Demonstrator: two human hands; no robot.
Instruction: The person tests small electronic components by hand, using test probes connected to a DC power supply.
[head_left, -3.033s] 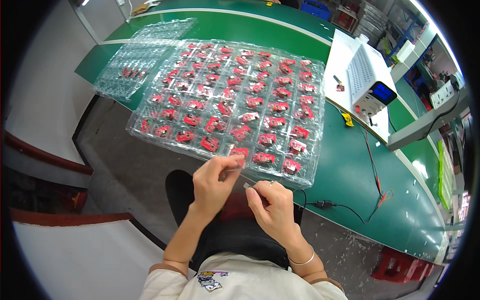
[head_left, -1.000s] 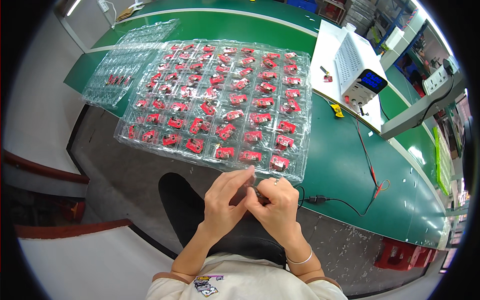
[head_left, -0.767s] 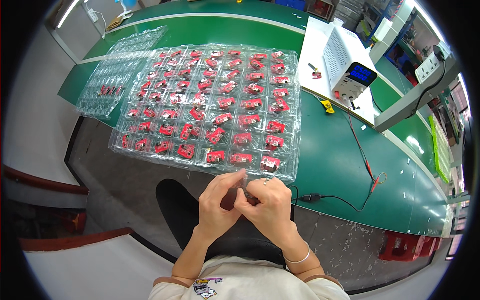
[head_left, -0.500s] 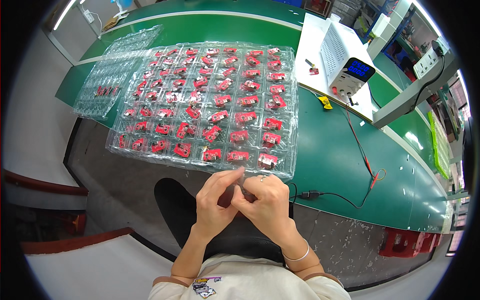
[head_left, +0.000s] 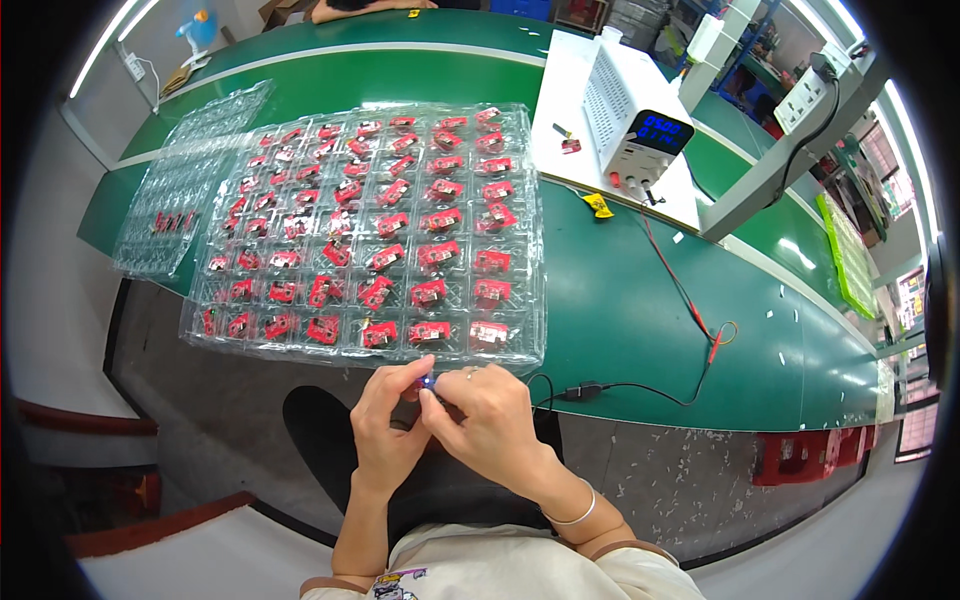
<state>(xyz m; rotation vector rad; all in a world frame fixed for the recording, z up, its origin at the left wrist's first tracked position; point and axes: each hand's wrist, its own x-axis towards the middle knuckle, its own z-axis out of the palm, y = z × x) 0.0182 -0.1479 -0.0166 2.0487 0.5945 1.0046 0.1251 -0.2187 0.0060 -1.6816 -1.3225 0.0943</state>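
My left hand (head_left: 388, 425) and my right hand (head_left: 490, 418) meet just off the table's near edge, fingertips pinched together. Between them is a small object with a glowing blue-white light (head_left: 428, 381); the fingers cover most of it, so its kind cannot be made out. Just beyond my hands lies a clear plastic blister tray (head_left: 535, 250), its compartments holding several small red circuit boards (head_left: 430, 331). A black cable with a connector (head_left: 583, 391) lies right of my right hand and curves down over the table edge near it.
On a white board (head_left: 550, 100) at the back right stands a white power supply (head_left: 640, 115) with a lit display. Red and black leads (head_left: 672, 268) run from it across the green table (head_left: 640, 340). Another clear tray (head_left: 150, 225) lies left. A metal post (head_left: 745, 190) rises at right.
A blue-white light now glows between my fingertips. The power supply's lower reading has changed. The view has shifted, moving the tray and table leftward in the picture. Someone's arm shows at the far edge.
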